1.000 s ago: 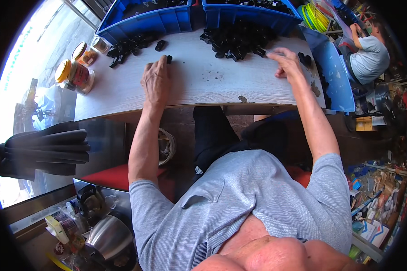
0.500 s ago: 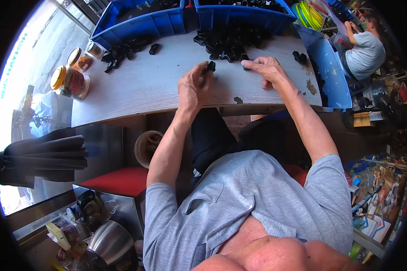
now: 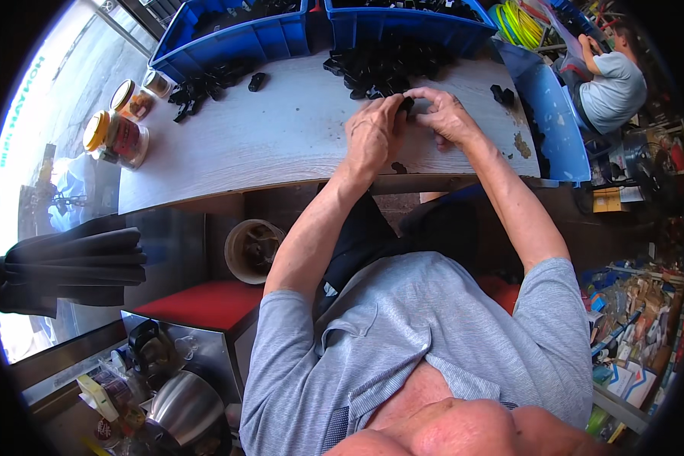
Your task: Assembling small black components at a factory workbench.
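Note:
Both my hands meet above the light wooden table, in front of a heap of small black plastic parts [image 3: 384,67]. A small black plastic part [image 3: 406,104] is pinched between the fingertips of my left hand [image 3: 373,131]. My right hand [image 3: 447,118] has its thumb and forefinger against the same spot, closed on the black part from the other side. My fingers cover most of it, so whether one or two pieces are there cannot be made out. To the right lies a loose black part [image 3: 502,95].
Two blue bins [image 3: 235,47] with black parts stand along the far edge. A second black heap [image 3: 197,95] and lidded jars [image 3: 121,139] sit at the left. A pale blue bin [image 3: 558,129] adjoins the table's right end; another person [image 3: 612,83] sits beyond it.
My left hand has moved right with its black part and come up against my right hand. The right hand has shifted only slightly.

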Tool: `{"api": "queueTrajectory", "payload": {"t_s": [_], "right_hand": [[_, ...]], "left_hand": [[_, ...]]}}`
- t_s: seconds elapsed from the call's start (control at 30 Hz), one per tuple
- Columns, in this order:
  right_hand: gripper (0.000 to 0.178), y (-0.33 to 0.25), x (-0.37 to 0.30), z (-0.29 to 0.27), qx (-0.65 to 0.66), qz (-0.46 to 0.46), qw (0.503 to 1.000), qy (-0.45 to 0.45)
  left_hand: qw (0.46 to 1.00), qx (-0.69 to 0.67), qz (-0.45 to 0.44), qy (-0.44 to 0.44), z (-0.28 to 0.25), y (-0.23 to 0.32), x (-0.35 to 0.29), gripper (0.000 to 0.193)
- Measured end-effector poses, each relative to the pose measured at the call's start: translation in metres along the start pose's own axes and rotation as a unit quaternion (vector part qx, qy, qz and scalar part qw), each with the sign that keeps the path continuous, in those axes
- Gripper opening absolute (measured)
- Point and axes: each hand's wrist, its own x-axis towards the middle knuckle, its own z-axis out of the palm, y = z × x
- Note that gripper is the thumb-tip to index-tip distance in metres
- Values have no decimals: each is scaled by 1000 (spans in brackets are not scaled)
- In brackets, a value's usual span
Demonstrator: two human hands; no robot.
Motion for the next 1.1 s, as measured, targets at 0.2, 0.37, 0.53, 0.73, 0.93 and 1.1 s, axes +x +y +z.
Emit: {"api": "queueTrajectory", "payload": {"t_s": [0.2, 0.37, 0.53, 0.73, 0.93, 1.1], "right_hand": [[45, 0, 2, 4, -56, 17, 998, 15], [46, 0, 0, 5, -53, -9, 998, 40], [42, 0, 4, 4, -61, -9, 998, -16], [32, -1, -1, 5, -61, -8, 998, -2], [31, -9, -4, 6, -81, -5, 997, -5], [31, -8, -3, 8, -75, -8, 997, -22]], "left_hand": [[998, 54, 35, -7, 0, 2, -2, 24], [996, 74, 39, -26, -4, 7, -2, 25], [996, 75, 28, -29, -5, 10, -6, 26], [995, 63, 39, -61, -6, 3, -8, 25], [983, 128, 90, -101, -19, 3, -13, 30], [981, 132, 92, -104, -21, 3, -17, 34]]}}
